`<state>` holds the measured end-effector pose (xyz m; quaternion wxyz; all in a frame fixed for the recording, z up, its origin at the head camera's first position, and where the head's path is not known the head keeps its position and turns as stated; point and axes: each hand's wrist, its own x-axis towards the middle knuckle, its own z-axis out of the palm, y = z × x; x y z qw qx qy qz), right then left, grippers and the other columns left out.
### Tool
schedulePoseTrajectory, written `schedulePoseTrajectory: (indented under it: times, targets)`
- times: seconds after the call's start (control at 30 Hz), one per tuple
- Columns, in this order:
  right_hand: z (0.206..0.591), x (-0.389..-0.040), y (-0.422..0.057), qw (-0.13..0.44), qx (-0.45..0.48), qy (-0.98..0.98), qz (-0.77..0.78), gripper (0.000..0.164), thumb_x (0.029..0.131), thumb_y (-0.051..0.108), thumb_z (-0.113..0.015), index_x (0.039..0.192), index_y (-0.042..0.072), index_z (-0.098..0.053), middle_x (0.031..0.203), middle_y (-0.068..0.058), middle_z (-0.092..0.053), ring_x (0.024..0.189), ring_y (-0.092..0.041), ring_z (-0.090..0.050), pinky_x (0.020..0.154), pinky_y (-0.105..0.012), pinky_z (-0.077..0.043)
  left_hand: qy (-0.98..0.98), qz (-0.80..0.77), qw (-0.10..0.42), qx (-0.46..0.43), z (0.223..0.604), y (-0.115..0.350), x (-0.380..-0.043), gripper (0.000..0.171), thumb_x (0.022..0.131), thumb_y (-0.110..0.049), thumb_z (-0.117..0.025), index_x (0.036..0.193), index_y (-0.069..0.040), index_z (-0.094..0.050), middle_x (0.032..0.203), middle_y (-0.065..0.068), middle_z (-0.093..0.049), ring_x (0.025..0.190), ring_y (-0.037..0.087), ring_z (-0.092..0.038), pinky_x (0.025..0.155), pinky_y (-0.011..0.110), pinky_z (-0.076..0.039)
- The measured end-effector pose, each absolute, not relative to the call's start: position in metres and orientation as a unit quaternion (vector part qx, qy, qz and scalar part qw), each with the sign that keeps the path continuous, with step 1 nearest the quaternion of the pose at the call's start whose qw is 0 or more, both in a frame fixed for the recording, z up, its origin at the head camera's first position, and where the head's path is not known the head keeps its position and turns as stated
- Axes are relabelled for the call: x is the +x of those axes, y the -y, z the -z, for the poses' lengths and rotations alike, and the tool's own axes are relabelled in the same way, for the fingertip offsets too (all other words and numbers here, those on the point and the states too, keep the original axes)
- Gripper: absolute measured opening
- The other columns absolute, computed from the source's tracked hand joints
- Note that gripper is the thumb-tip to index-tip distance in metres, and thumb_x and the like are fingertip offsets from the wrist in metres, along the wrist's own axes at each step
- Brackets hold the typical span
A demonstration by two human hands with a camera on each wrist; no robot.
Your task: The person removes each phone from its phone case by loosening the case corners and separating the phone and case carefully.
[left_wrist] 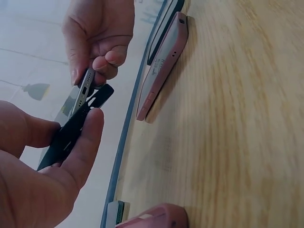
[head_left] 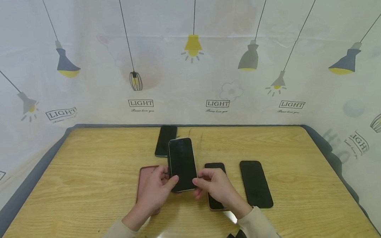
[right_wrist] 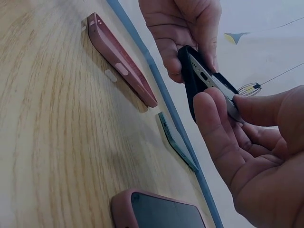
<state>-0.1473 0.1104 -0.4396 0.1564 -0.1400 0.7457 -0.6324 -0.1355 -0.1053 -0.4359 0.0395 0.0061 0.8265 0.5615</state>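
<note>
Between both hands, above the table, a phone (head_left: 183, 160) with a dark screen is held upright. Its silver lower edge (left_wrist: 84, 90) with the charging port shows in the left wrist view. A black phone case (right_wrist: 188, 78) lies against its back; at the bottom, phone and case stand apart on one side. My left hand (head_left: 156, 189) grips the case and phone between thumb and fingers. My right hand (head_left: 217, 185) pinches the phone's lower corner. Below the left hand lies an empty pink phone case (head_left: 143, 179), partly hidden.
On the wooden table (head_left: 94, 194), a phone in a pink case (head_left: 217, 202) lies beneath the right hand. To its right is a black phone-shaped slab (head_left: 256, 183). Another dark phone (head_left: 165, 141) lies near the back edge. A printed cloth (head_left: 171, 109) hangs behind the table.
</note>
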Motion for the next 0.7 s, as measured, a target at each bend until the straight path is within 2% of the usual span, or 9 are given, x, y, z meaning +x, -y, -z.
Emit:
schedulePoseTrajectory:
  times: [0.2,0.47,0.7]
  targets:
    - [0.440,-0.147,-0.113,0.156,-0.131,-0.743,0.637,0.017,0.101,0.005,-0.064,0.099,-0.012,-0.064,0.078,-0.022,-0.073,0.066,-0.025,-0.074,0.077,-0.034,-0.063,-0.812,-0.581,0.050,-0.007,0.434,0.105,-0.134,0.010,0.100,-0.004,-0.064,0.108,0.001,-0.060,0.102,0.014,-0.067,0.093,0.022,-0.067,0.081,0.036,-0.058]
    - [0.438,-0.150,-0.120,0.156,-0.111,-0.723,0.663,0.018,0.102,0.001,-0.062,0.103,-0.017,-0.060,0.085,-0.029,-0.071,0.065,-0.014,-0.072,0.071,-0.038,-0.064,-0.813,-0.578,0.066,-0.010,0.433,0.113,-0.136,0.013,0.101,-0.004,-0.063,0.111,0.005,-0.061,0.100,0.015,-0.069,0.087,0.021,-0.070,0.076,0.033,-0.056]
    - [0.438,-0.153,-0.126,0.159,-0.095,-0.732,0.655,0.020,0.102,0.001,-0.060,0.108,-0.019,-0.060,0.085,-0.025,-0.072,0.065,-0.012,-0.071,0.073,-0.036,-0.064,-0.799,-0.597,0.073,-0.003,0.431,0.115,-0.136,0.011,0.100,0.000,-0.063,0.107,0.008,-0.061,0.094,0.017,-0.071,0.082,0.024,-0.073,0.073,0.035,-0.060]
